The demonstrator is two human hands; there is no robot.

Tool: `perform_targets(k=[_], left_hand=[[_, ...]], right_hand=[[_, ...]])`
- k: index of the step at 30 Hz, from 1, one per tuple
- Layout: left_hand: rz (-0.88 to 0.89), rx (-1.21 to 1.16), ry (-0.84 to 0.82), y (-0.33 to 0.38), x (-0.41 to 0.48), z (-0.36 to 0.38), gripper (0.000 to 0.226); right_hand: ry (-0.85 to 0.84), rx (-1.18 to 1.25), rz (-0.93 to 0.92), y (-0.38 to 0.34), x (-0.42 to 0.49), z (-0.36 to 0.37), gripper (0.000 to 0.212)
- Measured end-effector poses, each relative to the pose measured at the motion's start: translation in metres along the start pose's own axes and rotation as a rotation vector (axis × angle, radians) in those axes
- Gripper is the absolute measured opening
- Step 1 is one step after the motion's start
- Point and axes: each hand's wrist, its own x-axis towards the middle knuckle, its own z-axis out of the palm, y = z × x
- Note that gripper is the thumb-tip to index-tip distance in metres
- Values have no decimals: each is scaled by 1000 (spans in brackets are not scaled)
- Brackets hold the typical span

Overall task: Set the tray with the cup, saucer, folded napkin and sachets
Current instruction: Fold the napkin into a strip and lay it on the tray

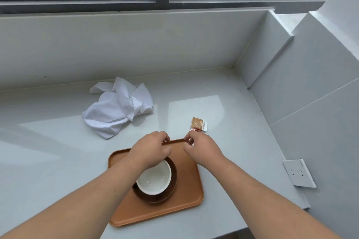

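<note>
An orange-brown tray [186, 200] lies on the grey counter near its front edge. On it stands a white cup [155, 179] on a dark brown saucer [171, 190]. My left hand [151, 150] hovers over the cup's far side with its fingers loosely curled and nothing in them. My right hand [201, 148] is at the tray's far right corner. Its fingertips reach a red and white sachet [196, 131], which lies on the counter partly under a brown sachet [198, 123]. A crumpled white napkin [118, 108] lies on the counter beyond the tray, to the left.
The counter [223, 103] ends at a tiled back wall under a window and at a side wall on the right. A loose white socket plate [298, 173] leans against the right wall near the front edge.
</note>
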Motion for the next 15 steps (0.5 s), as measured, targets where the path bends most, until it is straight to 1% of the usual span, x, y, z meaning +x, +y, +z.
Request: perform_targets(k=[3,5,11,15], left_hand=[[18,39,-1,15,16,6,38],[30,76,17,26,28,12,41],[-23,147,44,61,65,30,55],[-53,169,34,78,82,40,52]], right_hand=[[52,-66,-22,10,13,-11,27],[81,-95,-10,18,24,-20,27],[131,-133,60,39,56,-38,32],[120,-134,51,49,71,-42,34]])
